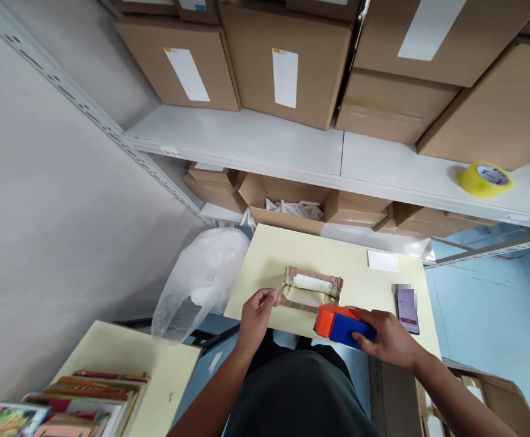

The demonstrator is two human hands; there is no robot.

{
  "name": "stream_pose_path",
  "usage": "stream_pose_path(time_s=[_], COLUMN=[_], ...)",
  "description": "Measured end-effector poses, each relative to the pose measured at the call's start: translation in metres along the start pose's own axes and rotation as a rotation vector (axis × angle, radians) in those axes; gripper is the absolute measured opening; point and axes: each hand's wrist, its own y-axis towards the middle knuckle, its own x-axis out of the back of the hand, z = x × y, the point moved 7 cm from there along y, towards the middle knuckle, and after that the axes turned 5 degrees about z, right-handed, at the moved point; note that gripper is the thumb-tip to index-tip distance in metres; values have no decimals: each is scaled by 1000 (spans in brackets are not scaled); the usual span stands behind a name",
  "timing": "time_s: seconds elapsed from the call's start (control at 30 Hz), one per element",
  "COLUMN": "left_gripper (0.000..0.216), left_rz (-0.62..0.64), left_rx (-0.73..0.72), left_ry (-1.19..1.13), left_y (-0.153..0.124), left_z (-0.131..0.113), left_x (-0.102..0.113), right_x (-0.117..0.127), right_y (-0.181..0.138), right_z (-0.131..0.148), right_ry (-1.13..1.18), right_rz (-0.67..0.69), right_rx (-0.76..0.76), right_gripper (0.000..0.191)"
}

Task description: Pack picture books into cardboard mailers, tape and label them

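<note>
A small brown cardboard package (313, 297) with shiny clear-yellow tape across it and a white label (311, 283) on top lies near the front edge of the cream table. My left hand (259, 312) is at the package's left end, thumb and forefinger pinched together; what is between them is too small to make out. My right hand (381, 337) is closed around an orange and blue tape dispenser (344, 326), held at the package's front right corner, over the table's front edge.
On the cream table (269, 255) lie a phone (407, 309) and a white card (382, 261). A plastic bag (201, 273) hangs at its left. Books (96, 400) rest on another table. Above, a shelf (247, 136) bears cardboard boxes (287, 60) and a yellow tape roll (484, 179).
</note>
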Motion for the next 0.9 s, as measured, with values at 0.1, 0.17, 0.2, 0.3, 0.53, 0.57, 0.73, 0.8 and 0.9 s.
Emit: stream_pose_path(time_s=[0.1,0.17,0.2,0.3,0.53,0.57,0.73,0.8,0.9], left_gripper=[32,33,34,34,33,33,33,32,31], left_rz=[-92,-151,-169,-200,-204,-194,-90,-4,157], left_rx=[20,18,14,11,9,-8,-89,-130,-256], left_ry=[-20,-23,-25,-28,-35,-28,38,104,235], left_y=[15,26,32,47,49,46,33,29,22], left_z=[6,12,16,27,35,31,7,-3,-15], left_x=[2,1,0,-1,5,5,-4,-18,-51], right_x=[16,22,24,23,14,15,18,9,-12], right_y=[17,30,37,55,73,70,35,13,-23], right_z=[3,2,1,-6,-16,-15,-15,-22,-44], right_ry=[-9,-19,-26,-32,-14,-10,79,170,269], right_rz=[-8,-24,-32,-64,-80,-78,-52,-53,-123], right_rx=[-104,-172,-200,-229,-201,-199,-208,-218,-267], right_gripper=[38,37,37,33,31,30,39,43,47])
